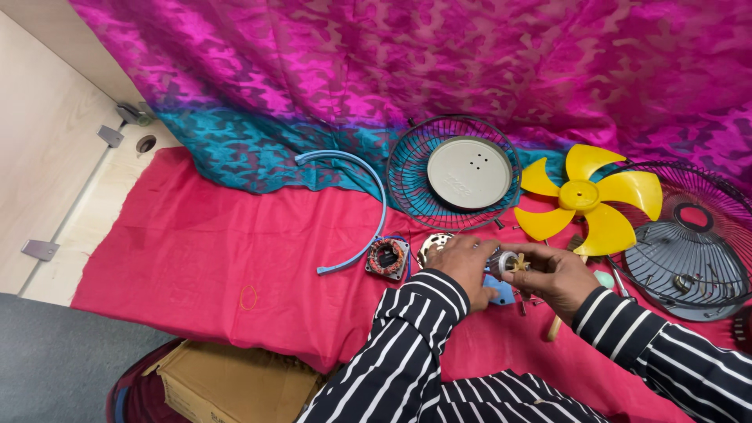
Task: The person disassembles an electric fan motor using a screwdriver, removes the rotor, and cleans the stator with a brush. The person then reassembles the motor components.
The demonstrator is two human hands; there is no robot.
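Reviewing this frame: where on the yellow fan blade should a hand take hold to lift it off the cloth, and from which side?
Probably the round central hub of the yellow fan blade, from above. It lies flat on the red cloth, hub raised and unobstructed, while the blades are thin and curved. Both hands, left and right, are occupied nearby.

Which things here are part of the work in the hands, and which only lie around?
In hand: small metal part, held by left hand and right hand; blue piece beneath.
Lying about: yellow fan blade, front grille, rear grille, copper-wound stator, blue ring strip, cardboard box.
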